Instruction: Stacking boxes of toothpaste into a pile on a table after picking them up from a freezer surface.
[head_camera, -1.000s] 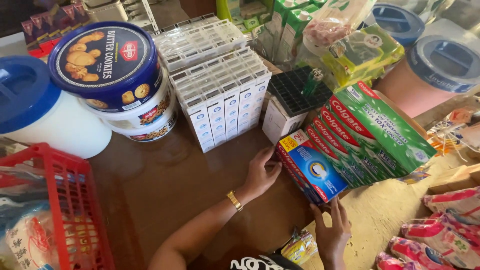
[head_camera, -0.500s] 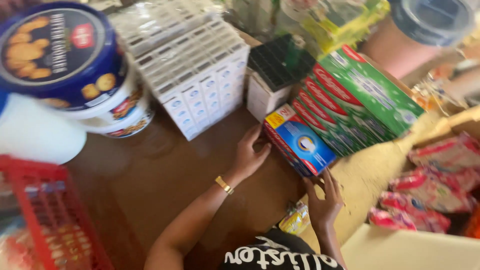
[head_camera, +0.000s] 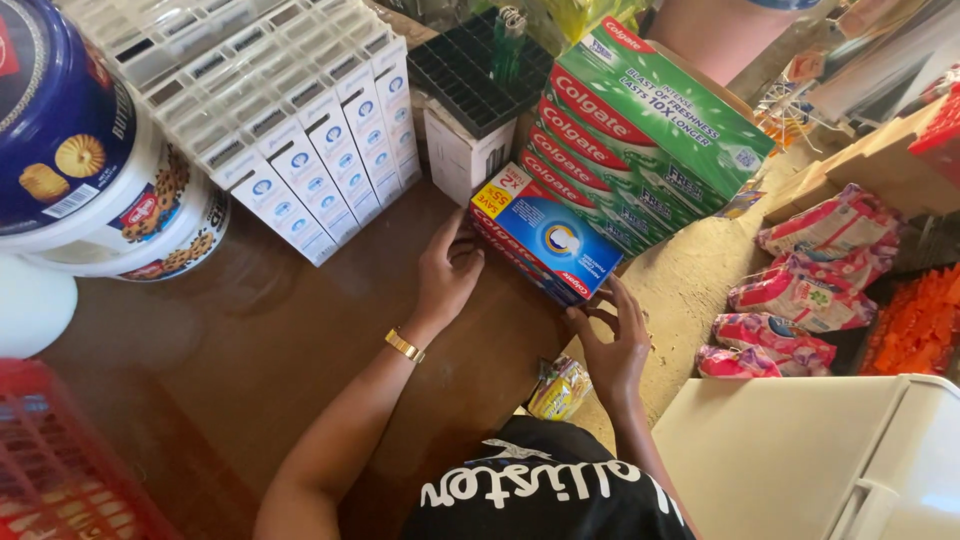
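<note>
Below us, our two bare hands frame a stack of toothpaste boxes (head_camera: 560, 235) lying on a brown counter (head_camera: 230, 350). Our left hand (head_camera: 447, 272), with a gold bracelet (head_camera: 404, 346) at the wrist, rests open against the near left end of the stack, fingers spread and pressed flat to the cardboard rather than wrapped around it. Our right hand (head_camera: 612, 343) meets the stack's near right corner, fingers curled loosely, the fingertips (head_camera: 598, 300) touching the lower edge of the red and blue box in front; neither hand lifts anything. The green and red boxes behind lean back in a slanted row, well up the counter.

Just left of the stack stands a block of small white cartons (head_camera: 300, 150), packed upright in rows. Behind the stack sits a white box with a black grid top (head_camera: 470, 100). Far left, round biscuit tins (head_camera: 90, 190) stand stacked. A red basket (head_camera: 60, 470) fills the lower left corner. To the right, pink packets (head_camera: 810, 290) lie in a pile near a white lid (head_camera: 800, 450).
</note>
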